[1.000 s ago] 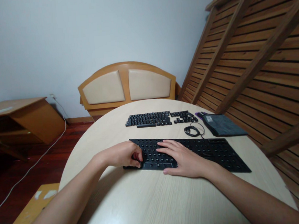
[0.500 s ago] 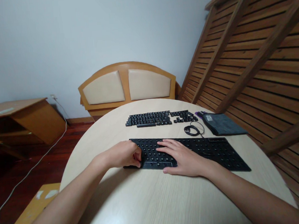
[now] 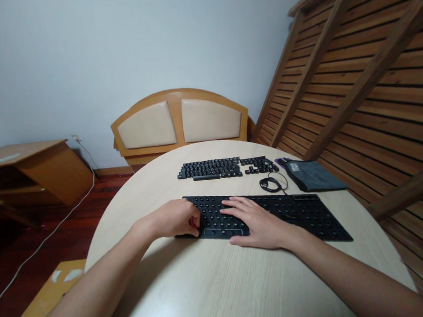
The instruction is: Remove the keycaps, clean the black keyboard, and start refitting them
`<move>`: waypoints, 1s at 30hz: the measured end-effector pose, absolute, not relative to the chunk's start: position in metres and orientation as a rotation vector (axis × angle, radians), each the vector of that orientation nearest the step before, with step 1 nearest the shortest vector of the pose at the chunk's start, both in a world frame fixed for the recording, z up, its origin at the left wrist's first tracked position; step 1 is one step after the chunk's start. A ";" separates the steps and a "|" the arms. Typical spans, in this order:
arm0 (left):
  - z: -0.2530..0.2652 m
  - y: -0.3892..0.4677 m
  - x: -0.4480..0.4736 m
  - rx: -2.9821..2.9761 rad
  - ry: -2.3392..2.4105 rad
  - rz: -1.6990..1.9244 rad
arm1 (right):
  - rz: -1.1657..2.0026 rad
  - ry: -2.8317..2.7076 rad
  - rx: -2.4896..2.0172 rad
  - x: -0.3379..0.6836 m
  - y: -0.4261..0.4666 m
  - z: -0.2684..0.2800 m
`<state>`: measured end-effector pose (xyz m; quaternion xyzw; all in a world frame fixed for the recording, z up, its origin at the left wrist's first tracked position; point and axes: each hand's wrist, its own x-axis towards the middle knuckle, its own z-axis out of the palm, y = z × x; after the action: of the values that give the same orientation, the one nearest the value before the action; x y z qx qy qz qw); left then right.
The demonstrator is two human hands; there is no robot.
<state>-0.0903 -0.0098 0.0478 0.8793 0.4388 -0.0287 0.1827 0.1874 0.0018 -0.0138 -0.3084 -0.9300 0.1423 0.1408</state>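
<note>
A black keyboard base (image 3: 216, 221) with its keycaps off lies across the round table in front of me. My left hand (image 3: 181, 217) is closed in a pinch at the base's lower left corner; whatever its fingertips hold, if anything, is hidden. Stretched over the middle of the base, my right hand (image 3: 256, 223) rests with fingers spread and thumb near the front edge. Beyond the base, the loose black keycaps (image 3: 212, 168) are laid out in keyboard order, with a smaller group of keycaps (image 3: 258, 163) to their right.
A coiled black cable (image 3: 270, 185) runs to the base's back edge. Right of it lies a dark cloth (image 3: 317, 174) with something purple beside it. The light wooden table (image 3: 207, 286) stands near a headboard (image 3: 179, 117) and leaning wooden slats (image 3: 367, 92).
Both hands keep nearly the same pose on the keyboard base. The view has shifted very slightly; nothing else visibly differs.
</note>
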 end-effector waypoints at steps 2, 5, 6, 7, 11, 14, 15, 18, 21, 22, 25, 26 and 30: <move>0.046 -0.007 -0.091 2.453 1.225 -0.086 | 0.419 -2.685 -0.892 0.187 0.002 -0.014; 0.046 -0.007 -0.090 2.506 1.227 -0.092 | 0.417 -2.690 -0.905 0.187 0.001 -0.013; 0.046 -0.007 -0.090 2.525 1.230 -0.090 | 0.417 -2.691 -0.908 0.186 0.001 -0.013; 0.047 -0.008 -0.090 2.530 1.227 -0.088 | 0.419 -2.691 -0.910 0.186 0.001 -0.012; 0.045 -0.006 -0.095 2.438 1.155 -0.038 | 0.433 -2.688 -0.904 0.186 0.001 -0.011; 0.041 0.000 -0.100 2.347 1.067 0.067 | 0.439 -2.694 -0.908 0.186 0.000 -0.010; 0.040 0.004 -0.101 2.337 1.059 0.119 | 0.442 -2.696 -0.910 0.186 0.000 -0.010; 0.035 0.023 -0.102 2.439 1.180 0.333 | 0.450 -2.697 -0.914 0.186 0.000 -0.009; 0.028 0.051 -0.103 2.666 1.430 0.429 | 0.463 -2.694 -0.914 0.186 0.000 -0.009; 0.025 0.060 -0.104 2.747 1.518 0.407 | 0.467 -2.694 -0.914 0.186 0.000 -0.008; 0.016 0.085 -0.106 2.786 1.632 0.385 | 0.465 -2.696 -0.909 0.186 -0.001 -0.008; 0.013 0.091 -0.107 2.788 1.661 0.375 | 0.461 -2.697 -0.904 0.186 -0.001 -0.009; 0.004 0.106 -0.107 2.792 1.745 0.321 | 0.450 -2.695 -0.894 0.187 -0.001 -0.009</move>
<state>-0.1066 0.1058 0.0040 0.8411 0.5257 0.0967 -0.0833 0.1870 -0.0008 -0.0090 -0.3081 -0.9292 0.1550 0.1330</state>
